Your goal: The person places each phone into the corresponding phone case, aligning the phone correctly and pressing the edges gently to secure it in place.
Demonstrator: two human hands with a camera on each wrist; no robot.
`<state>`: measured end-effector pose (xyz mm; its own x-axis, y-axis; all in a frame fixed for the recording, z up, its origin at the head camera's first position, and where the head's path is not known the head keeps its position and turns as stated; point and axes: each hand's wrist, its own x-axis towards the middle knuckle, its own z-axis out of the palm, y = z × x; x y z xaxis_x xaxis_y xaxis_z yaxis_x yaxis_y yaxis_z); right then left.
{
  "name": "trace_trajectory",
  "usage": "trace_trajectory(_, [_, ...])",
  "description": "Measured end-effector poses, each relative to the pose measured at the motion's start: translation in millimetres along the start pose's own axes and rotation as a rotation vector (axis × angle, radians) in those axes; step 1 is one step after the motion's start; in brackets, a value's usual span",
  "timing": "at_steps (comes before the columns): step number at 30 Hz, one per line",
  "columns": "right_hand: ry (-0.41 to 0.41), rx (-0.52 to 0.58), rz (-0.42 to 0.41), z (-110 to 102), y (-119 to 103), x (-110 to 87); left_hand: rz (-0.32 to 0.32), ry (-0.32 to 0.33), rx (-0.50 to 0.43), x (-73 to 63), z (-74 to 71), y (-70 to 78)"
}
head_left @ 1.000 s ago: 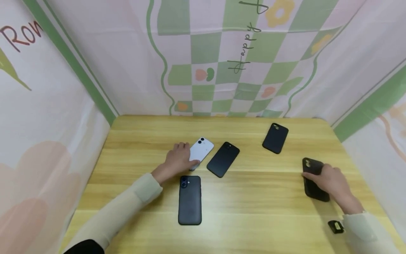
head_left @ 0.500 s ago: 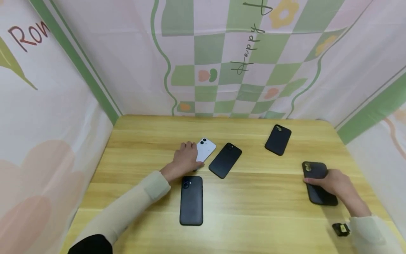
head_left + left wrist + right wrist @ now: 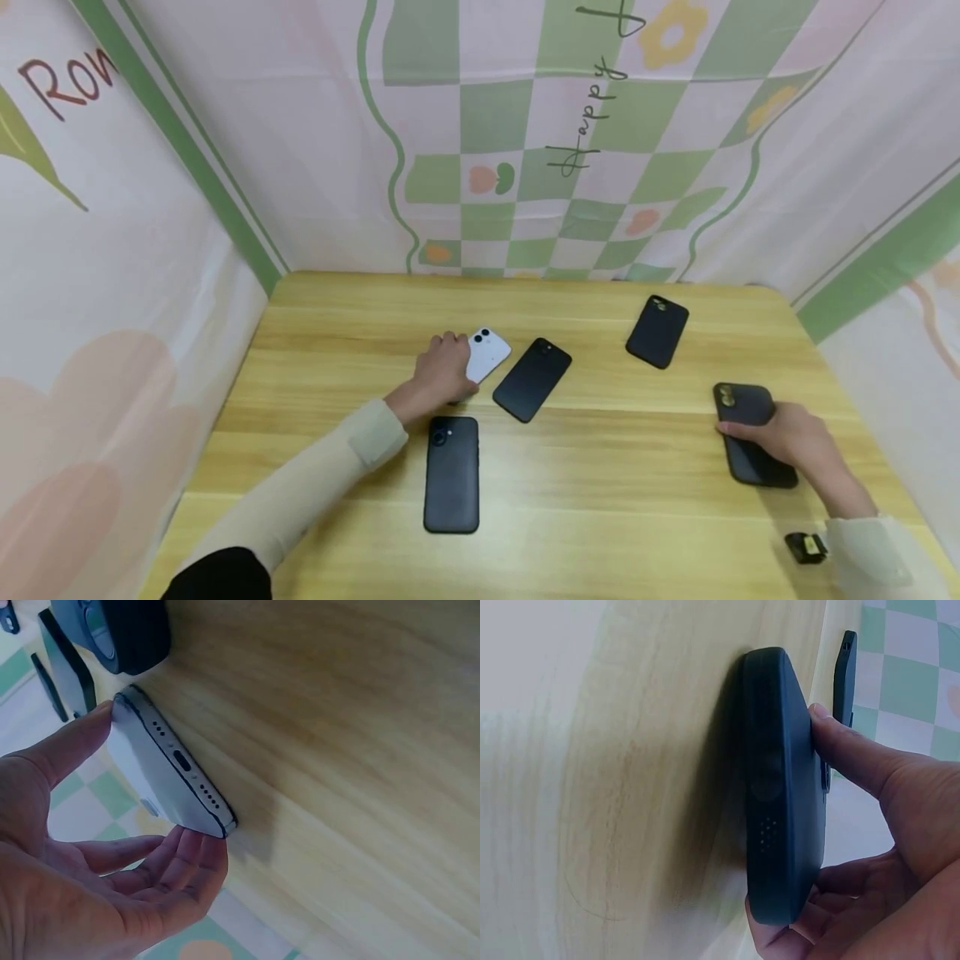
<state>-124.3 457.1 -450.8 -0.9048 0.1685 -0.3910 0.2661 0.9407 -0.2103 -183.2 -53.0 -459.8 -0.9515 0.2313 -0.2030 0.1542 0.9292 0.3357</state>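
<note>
In the head view my left hand (image 3: 444, 369) holds a white smartphone (image 3: 489, 352) at the table's middle. The left wrist view shows the thumb on one long edge of the phone (image 3: 161, 769) and the fingertips on the other, its charging port facing the camera. At the right, my right hand (image 3: 795, 437) grips a black phone case (image 3: 750, 404), thumb and fingers on opposite sides. Table colour shows in its camera openings. Its bottom edge with small speaker holes faces the right wrist camera, and the case (image 3: 769, 787) looks tilted, a shadow beside it.
A black phone (image 3: 532, 379) lies just right of the white one. Nearer the front is a dark phone in a case (image 3: 452, 475). Another black phone case (image 3: 657, 331) lies at the back right. A small black object (image 3: 806, 547) is by the right cuff. Printed cloth (image 3: 491, 125) hangs behind the table.
Over the first half second the view shifts slightly and the right hand's case turns a little, its lower end swinging right. Since then hardly anything has moved; both hands keep their holds.
</note>
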Motion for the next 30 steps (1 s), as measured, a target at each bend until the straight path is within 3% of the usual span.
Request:
trace_trajectory(11, [0.024, 0.015, -0.037, 0.1, 2.9, -2.0, -0.059, -0.064, -0.078, 5.8, -7.5, -3.9])
trace_trajectory(25, [0.036, 0.074, -0.104, -5.1, 9.3, -8.3, -0.065, -0.097, -0.219, 7.9, -5.9, -15.1])
trace_trajectory(30, [0.032, 0.105, -0.124, -8.7, 4.8, -7.9, -0.051, -0.081, -0.213, 9.3, -6.0, -19.5])
